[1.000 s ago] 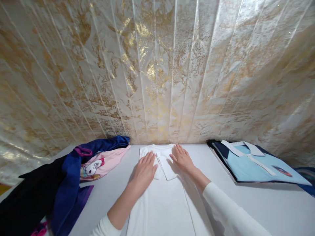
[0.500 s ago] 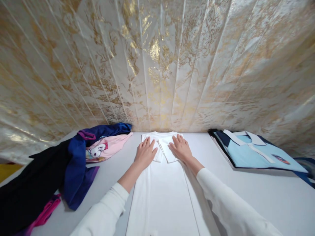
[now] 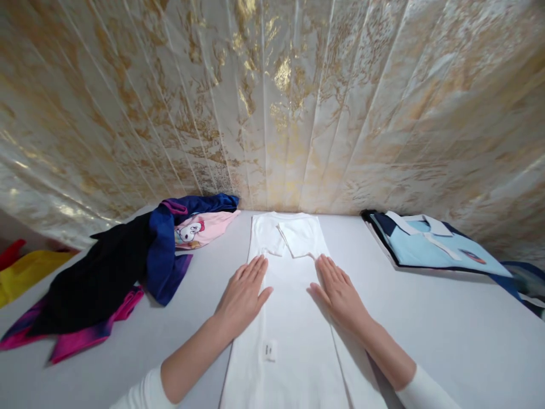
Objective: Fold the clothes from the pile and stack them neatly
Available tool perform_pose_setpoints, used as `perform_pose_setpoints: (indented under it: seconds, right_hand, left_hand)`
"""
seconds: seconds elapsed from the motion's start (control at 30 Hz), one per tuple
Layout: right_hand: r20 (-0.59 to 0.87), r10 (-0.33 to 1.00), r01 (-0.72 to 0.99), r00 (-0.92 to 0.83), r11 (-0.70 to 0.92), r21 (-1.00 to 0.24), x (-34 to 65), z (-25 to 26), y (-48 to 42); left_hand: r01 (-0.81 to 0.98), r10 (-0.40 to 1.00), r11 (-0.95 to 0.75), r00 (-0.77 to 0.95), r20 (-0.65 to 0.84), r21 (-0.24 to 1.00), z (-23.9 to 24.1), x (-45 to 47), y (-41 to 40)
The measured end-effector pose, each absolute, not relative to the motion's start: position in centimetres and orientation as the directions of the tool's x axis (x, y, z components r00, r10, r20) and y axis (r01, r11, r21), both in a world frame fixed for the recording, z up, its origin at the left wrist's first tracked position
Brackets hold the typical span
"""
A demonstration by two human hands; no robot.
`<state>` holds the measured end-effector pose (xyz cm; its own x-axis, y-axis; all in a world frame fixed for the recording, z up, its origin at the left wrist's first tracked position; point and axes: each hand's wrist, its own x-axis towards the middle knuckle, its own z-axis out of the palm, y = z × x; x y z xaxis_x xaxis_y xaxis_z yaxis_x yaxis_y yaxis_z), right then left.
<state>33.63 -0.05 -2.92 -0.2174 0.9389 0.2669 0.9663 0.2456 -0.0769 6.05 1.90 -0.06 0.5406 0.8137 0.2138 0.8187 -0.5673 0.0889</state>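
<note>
A white shirt (image 3: 293,318) lies on the table in front of me, its sides folded inward and its short sleeves turned in near the neck. A small care label (image 3: 269,350) shows on its left side. My left hand (image 3: 243,287) rests flat on the shirt's left edge, fingers stretched out and pointing away from me. On the opposite edge lies my right hand (image 3: 340,292), also flat with the thumb apart. Neither hand grips the cloth.
To the left is a loose heap of black, blue and magenta clothes (image 3: 102,272), with a pink printed garment (image 3: 206,230) beside it and yellow cloth (image 3: 34,272) farther left. A folded light-blue polo shirt (image 3: 434,244) tops a stack at right. A gold-patterned curtain (image 3: 281,113) hangs behind the table (image 3: 447,335).
Both hands have slid from the sleeves near the neck down along the shirt's edges toward me. The view has tilted down, bringing the label into sight.
</note>
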Motion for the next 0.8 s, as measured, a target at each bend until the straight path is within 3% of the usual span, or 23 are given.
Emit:
perform_pose_setpoints:
  seconds: [0.27, 0.6, 0.8]
  right_hand:
    - [0.369, 0.870, 0.931, -0.327, 0.363, -0.031, 32.2, -2.5, -4.7]
    - [0.327, 0.901, 0.941, -0.287, 0.328, -0.079, 31.4, -2.5, -5.4]
    - [0.376, 0.883, 0.922, -0.280, 0.356, -0.150, 31.9, -1.5, -4.6]
  left_hand:
    - [0.800, 0.791, -0.597, 0.577, 0.203, 0.056, 0.5, 5.6, -3.0]
    - [0.783, 0.776, -0.615, 0.583, 0.239, 0.087, 0.2, 5.0, -3.3]
    - [0.634, 0.652, -0.757, 0.714, 0.257, 0.159, 2.4, 6.7, -5.1]
